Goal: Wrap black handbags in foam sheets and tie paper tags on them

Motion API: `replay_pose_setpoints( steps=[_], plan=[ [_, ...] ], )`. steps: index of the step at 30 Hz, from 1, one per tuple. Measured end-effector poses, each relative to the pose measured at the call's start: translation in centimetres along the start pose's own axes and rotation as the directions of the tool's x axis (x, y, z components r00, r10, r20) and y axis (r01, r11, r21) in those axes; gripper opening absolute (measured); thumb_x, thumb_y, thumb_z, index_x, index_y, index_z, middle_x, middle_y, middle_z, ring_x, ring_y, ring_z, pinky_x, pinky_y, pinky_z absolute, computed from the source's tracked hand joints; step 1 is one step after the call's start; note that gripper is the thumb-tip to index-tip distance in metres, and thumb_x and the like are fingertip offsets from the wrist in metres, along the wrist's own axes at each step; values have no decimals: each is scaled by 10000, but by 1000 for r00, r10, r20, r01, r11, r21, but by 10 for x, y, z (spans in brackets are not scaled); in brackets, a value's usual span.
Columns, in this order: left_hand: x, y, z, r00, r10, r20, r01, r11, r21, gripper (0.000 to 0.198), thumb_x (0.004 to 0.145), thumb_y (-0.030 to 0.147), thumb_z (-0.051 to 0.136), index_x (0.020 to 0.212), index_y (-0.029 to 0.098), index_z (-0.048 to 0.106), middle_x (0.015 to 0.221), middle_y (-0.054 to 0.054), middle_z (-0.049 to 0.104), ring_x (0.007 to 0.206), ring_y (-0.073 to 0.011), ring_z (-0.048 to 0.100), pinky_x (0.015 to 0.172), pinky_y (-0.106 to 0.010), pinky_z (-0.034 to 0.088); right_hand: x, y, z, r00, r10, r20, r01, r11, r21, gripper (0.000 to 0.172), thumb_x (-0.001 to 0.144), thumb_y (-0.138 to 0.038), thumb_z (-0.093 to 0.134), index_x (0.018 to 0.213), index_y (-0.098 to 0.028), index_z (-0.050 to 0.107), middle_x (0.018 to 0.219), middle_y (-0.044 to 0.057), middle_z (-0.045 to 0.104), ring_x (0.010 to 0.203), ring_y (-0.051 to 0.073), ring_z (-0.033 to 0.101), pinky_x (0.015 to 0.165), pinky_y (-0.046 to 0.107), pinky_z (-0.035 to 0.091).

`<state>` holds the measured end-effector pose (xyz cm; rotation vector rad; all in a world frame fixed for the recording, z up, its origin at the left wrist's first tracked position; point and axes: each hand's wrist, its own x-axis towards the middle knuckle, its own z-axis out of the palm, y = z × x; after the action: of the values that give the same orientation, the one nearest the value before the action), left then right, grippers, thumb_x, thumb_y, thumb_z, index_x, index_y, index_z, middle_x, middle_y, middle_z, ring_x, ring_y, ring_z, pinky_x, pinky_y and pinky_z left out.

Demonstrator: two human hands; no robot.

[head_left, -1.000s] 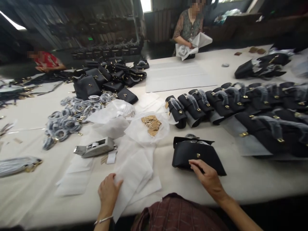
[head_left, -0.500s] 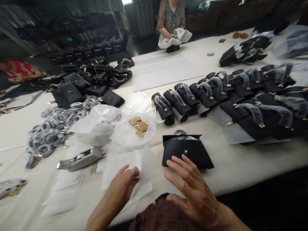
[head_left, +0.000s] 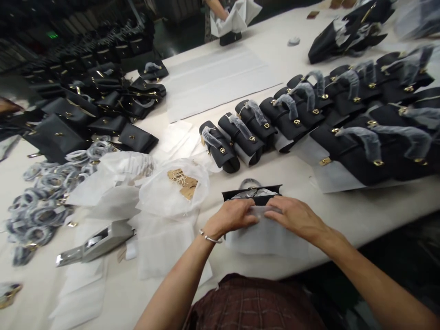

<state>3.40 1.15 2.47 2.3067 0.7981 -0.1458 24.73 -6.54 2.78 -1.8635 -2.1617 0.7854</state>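
The black handbag (head_left: 261, 200) sits on the white-covered table (head_left: 357, 220), directly ahead of the person's torso. Its long axis runs left to right across the body, roughly level with the line between the hands. The flap is raised at the far side, and a film-wrapped handle (head_left: 250, 182) stands behind it.

A white sheet (head_left: 264, 240) hangs in front of the near face and hides most of it. The left hand (head_left: 237, 214) and right hand (head_left: 297, 217) pinch the sheet's upper edge, fingers on the far side, thumbs on the near side, with a narrow gap between them. Neither hand is clearly nearer: one lies left of the bag's centre, one right. Whether the fingertips touch the bag's rim cannot be told.

Beyond stands a row of black bags (head_left: 249, 135); to the left lie loose sheets (head_left: 165, 256) and a tape dispenser (head_left: 106, 238).
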Motion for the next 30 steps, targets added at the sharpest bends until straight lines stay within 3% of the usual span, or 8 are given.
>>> replay_pose_setpoints(
  steps=[5,12,17,21,30],
  plan=[
    [11,-10,19,994,-104,-20,103,994,-34,153,821,333,623,914,218,584,858,-14,683,820,-221,659,671,-279,439,24,15,12,989,70,132,-81,993,81,134,864,-374,575,898,-279,663,913,-21,710,832,197,653,725,309,463],
    [21,-17,19,987,-160,34,163,976,-145,276,812,448,658,962,218,626,884,-25,710,853,-244,680,724,-295,487,37,25,10,967,95,237,-117,990,81,304,733,-469,701,962,-274,656,951,14,721,832,234,651,705,323,450],
    [27,-20,26,977,-212,13,211,959,-187,396,809,481,666,1108,225,621,1005,-45,726,951,-268,684,780,-320,516,47,28,8,951,118,287,-132,991,32,333,725,-458,698,992,-264,653,1001,26,720,888,263,656,722,336,452],
    [31,-22,28,970,-244,11,241,948,-207,425,793,493,685,1116,223,622,1031,-49,725,971,-270,684,793,-323,527,55,33,5,934,119,338,-156,984,83,330,705,-480,706,966,-284,662,967,-5,724,866,246,657,717,322,452],
    [49,-28,18,933,-301,197,332,931,-150,416,788,512,674,1114,255,650,1057,-35,729,974,-259,681,798,-322,535,66,41,15,921,173,348,-218,972,93,318,688,-443,692,956,-275,661,911,-4,727,828,239,660,669,297,424]
  ],
)
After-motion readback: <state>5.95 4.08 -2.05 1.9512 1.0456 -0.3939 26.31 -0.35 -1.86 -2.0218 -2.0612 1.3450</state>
